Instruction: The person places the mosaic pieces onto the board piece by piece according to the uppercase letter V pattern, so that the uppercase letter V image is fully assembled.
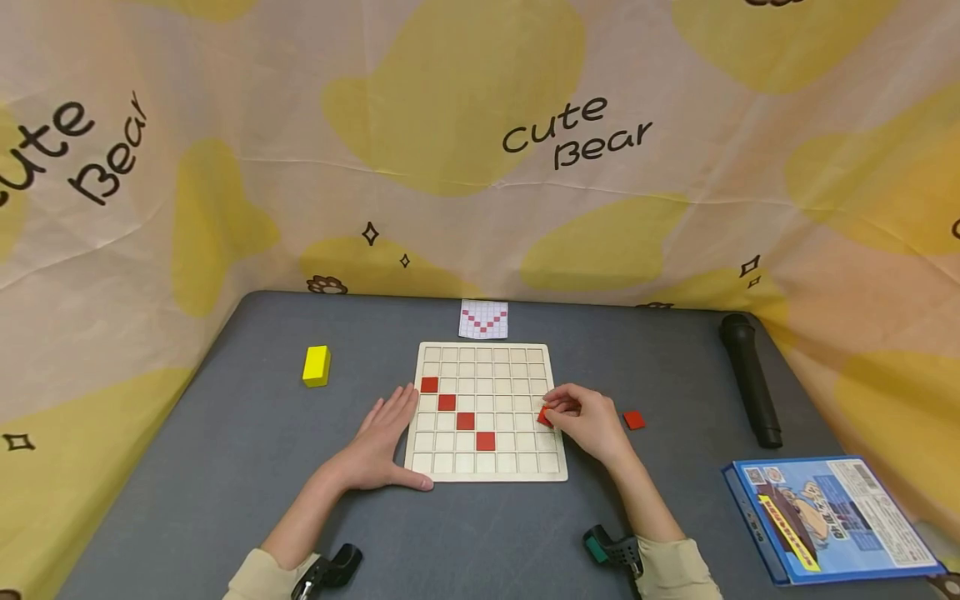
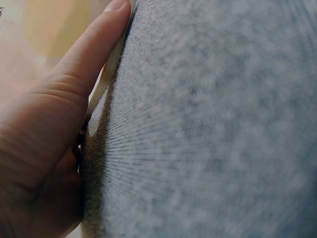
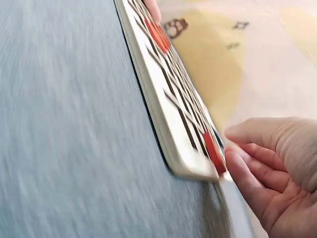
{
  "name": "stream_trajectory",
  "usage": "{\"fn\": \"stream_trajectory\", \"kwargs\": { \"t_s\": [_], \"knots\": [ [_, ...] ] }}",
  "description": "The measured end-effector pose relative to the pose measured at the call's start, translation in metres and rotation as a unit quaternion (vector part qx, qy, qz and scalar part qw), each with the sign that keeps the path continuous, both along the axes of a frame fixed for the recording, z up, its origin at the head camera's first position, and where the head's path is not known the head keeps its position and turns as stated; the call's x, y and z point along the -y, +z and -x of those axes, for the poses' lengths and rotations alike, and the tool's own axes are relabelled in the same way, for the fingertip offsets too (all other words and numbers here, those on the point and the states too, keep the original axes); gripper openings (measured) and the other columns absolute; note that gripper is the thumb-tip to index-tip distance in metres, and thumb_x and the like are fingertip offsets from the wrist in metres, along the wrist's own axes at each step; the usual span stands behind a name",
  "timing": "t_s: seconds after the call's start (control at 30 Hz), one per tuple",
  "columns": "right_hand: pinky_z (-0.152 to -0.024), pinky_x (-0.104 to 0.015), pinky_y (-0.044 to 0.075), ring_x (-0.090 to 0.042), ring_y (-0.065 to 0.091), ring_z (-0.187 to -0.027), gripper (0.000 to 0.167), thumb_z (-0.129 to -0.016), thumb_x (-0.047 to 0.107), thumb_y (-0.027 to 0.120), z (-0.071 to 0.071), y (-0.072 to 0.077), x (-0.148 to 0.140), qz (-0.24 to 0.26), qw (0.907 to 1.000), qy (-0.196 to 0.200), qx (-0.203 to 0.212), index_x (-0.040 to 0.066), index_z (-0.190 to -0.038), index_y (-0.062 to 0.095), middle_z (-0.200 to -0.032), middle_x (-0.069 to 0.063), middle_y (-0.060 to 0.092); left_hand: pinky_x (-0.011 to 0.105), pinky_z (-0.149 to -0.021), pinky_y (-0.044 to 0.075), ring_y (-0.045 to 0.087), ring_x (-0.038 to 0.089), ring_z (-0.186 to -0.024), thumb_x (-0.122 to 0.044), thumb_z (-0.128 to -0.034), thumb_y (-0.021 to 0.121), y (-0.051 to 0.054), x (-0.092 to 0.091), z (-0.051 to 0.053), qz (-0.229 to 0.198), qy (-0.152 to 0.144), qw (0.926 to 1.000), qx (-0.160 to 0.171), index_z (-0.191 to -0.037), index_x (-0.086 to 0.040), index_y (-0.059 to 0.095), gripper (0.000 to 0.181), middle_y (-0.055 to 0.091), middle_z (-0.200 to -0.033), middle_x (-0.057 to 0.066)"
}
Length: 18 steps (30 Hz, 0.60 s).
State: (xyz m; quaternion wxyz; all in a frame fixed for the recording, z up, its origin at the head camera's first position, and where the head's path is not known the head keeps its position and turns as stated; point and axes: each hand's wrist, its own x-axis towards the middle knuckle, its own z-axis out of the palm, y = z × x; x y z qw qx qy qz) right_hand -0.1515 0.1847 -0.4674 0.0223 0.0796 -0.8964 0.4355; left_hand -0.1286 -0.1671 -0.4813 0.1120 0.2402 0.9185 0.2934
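Your square, cream-coloured board [image 1: 513, 462] lies flat in the middle of the dark grey table [image 1: 480, 542], its corners rounded and its face divided by raised lines into small recessed cells. Four flat, square red tiles [image 1: 465, 421] sit in the cells, stepping diagonally down from the left column towards you.

Your left hand [image 1: 378, 446] is spread, fingers straight along the board's left edge, thumb against the near edge by the corner. Your right hand [image 1: 588, 425] has its fingers bent, thumb and fingertips pinching another red tile [image 1: 543, 417], turned askew over the rightmost column. A loose red tile [image 1: 634, 420] rests on the table just right of that hand.

Just beyond the board is a thin white card [image 1: 483, 319] printed with a grid and a V of reddish squares. To the left stands a smooth yellow rectangular block [image 1: 317, 367]. On the right are a long, black microphone [image 1: 752, 383] with a rounded head and, nearer you, a glossy blue box [image 1: 832, 517]. Softly creased pale cloth [image 1: 465, 225] with yellow blotches and "Cute Bear" lettering hangs around the table.
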Motion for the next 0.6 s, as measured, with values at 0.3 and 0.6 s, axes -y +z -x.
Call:
{"fn": "stream_trajectory", "kwargs": {
  "t_s": [0.3, 0.6],
  "knots": [
    [-0.067, -0.027, 0.046, -0.015, 0.053, -0.075, 0.03, -0.075, 0.014, 0.085, -0.005, 0.002, 0.005, -0.06, 0.9979, 0.02, -0.016, 0.011, -0.101, 0.072, -0.086, 0.0, 0.06, 0.053, -0.115, 0.0, 0.001, 0.032, -0.149, -0.063, -0.0653, 0.081, -0.001, 0.0, -0.001, -0.001, 0.001, 1.0, 0.002, -0.154, 0.003, 0.011, 0.131, 0.005, -0.162, 0.017],
    [-0.068, -0.028, 0.048, -0.014, 0.054, -0.076, 0.029, -0.077, 0.012, 0.083, -0.01, 0.002, 0.003, -0.074, 0.996, 0.043, -0.028, 0.012, -0.103, 0.072, -0.086, 0.001, 0.061, 0.053, -0.115, 0.001, 0.002, 0.033, -0.148, -0.06, -0.066, 0.083, 0.001, 0.0, -0.002, -0.005, 0.001, 1.0, -0.001, -0.154, 0.003, 0.013, 0.129, 0.006, -0.162, 0.018]
  ]
}}
